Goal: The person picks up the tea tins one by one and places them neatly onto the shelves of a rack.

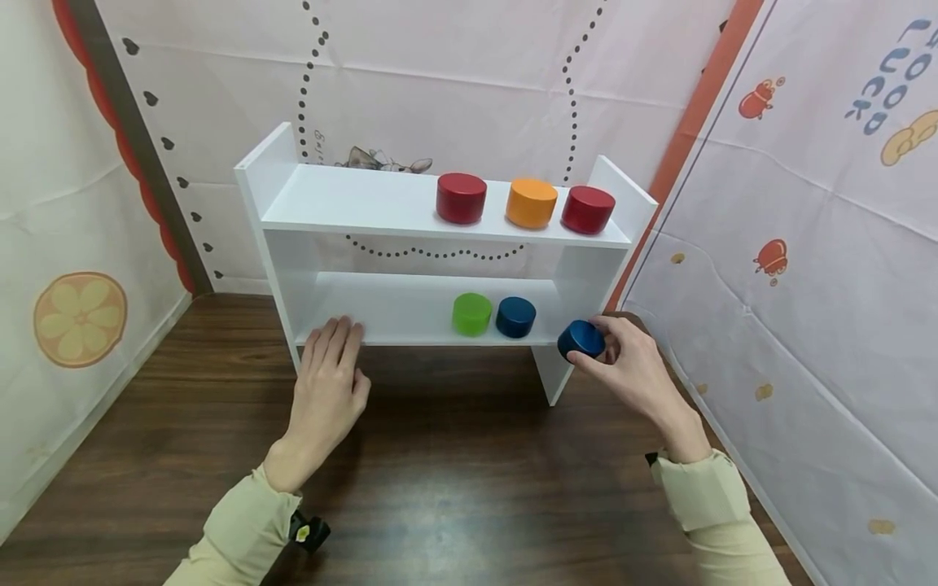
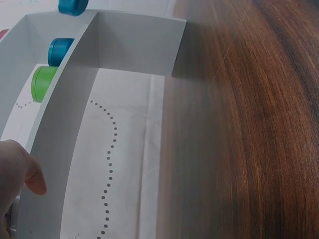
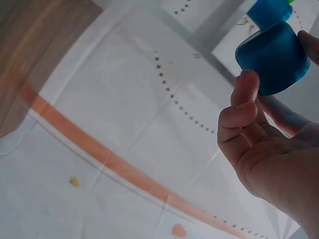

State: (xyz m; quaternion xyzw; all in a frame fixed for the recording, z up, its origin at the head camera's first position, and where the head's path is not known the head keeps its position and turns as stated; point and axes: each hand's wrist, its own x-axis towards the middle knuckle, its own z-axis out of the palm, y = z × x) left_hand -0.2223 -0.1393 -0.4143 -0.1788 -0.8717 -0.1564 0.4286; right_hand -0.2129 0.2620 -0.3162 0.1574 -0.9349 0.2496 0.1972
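My right hand (image 1: 630,358) pinches a round blue jar (image 1: 582,342) between thumb and fingers, in front of the right end of a white two-tier shelf (image 1: 396,309). In the right wrist view the held jar (image 3: 274,59) is tilted. My left hand (image 1: 330,382) lies with straight fingers on the front edge of the lower board, near its left end. On that board stand a green jar (image 1: 471,314) and a second blue jar (image 1: 516,317), side by side. The upper board bears a red jar (image 1: 461,198), an orange jar (image 1: 531,203) and another red jar (image 1: 588,210).
The shelf stands on a dark wood-patterned surface (image 1: 440,488). White printed cloth walls (image 1: 454,81) rise behind it and at both sides, the right one (image 1: 806,244) close to my right arm. The shelf's upright side panels (image 1: 267,175) extend above the upper board.
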